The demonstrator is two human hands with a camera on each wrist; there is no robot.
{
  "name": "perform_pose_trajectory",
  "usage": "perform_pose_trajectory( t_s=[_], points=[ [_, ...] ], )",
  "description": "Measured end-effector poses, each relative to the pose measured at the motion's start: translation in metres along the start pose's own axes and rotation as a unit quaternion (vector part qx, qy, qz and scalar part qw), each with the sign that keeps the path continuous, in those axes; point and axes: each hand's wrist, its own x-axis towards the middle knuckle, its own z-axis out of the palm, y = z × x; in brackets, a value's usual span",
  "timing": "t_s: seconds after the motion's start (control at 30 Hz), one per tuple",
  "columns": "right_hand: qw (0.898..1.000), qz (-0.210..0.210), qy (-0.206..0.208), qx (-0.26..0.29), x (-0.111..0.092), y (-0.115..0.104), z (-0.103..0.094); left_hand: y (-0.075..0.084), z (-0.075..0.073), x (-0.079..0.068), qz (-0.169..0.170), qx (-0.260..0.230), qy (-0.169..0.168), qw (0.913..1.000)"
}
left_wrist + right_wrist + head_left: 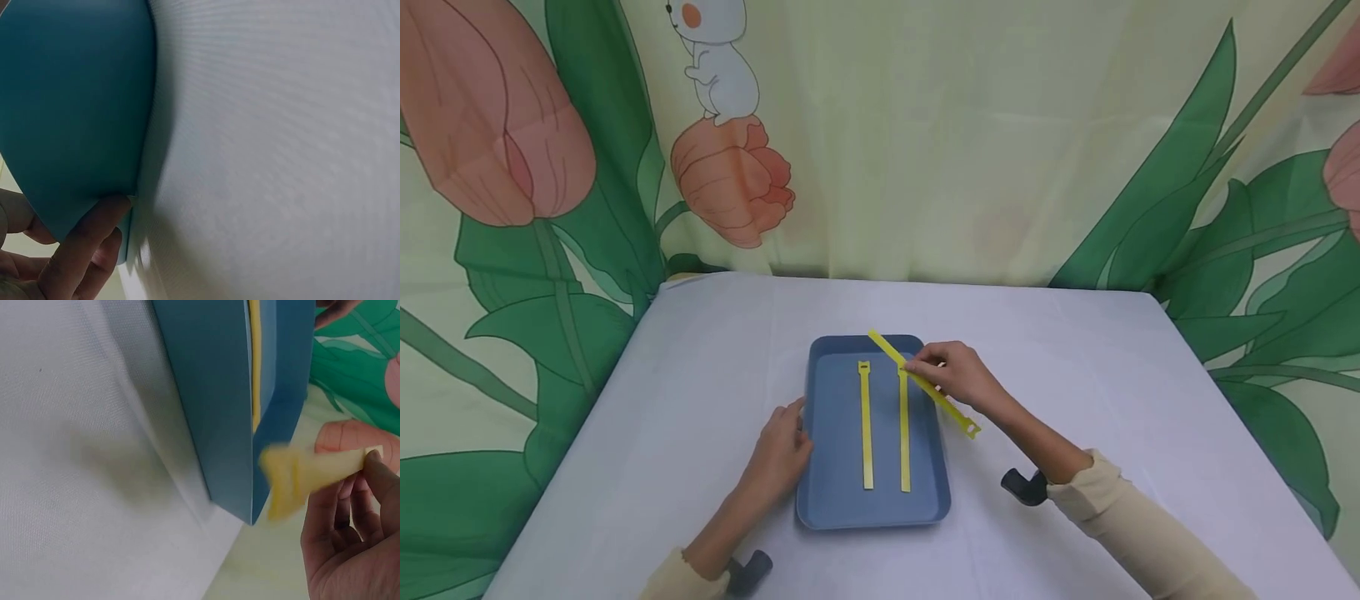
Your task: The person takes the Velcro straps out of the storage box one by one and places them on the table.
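A blue-grey tray (833, 450) lies on the table, its left side held by my left hand (778, 450). In the left wrist view, fingers (94, 231) of that hand press the tray's outer wall (75, 112). My right hand (957, 375) pinches a yellow strap-type cable tie (953, 412) with a slotted head, raised slantwise over the tray's right rim. The head hangs toward the lower right and looks blurred in the right wrist view. Two similar yellow cable ties lie lengthwise inside the tray, a left one (867, 429) and a right one (905, 442), whose head is partly covered.
A white cloth (1060, 375) covers the table, with a crease beside the tray. Behind hangs a curtain (925, 150) printed with tulips and a white animal. A dark wrist device (1024, 487) sits by the right cuff, another (749, 573) by the left.
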Motion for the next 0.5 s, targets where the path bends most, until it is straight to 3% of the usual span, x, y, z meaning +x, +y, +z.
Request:
perform_pose_trajectory(
  t_s=[0.2,0.5],
  points=[
    [0.998,0.038,-0.006,0.053,0.000,0.000,-0.002,-0.001,0.002,0.002,-0.002,0.004,-0.001,1.0000],
    [0.995,0.066,-0.001,0.081,-0.002,0.010,-0.006,-0.001,0.002,0.001,-0.007,0.006,-0.004,0.9999]
  ],
)
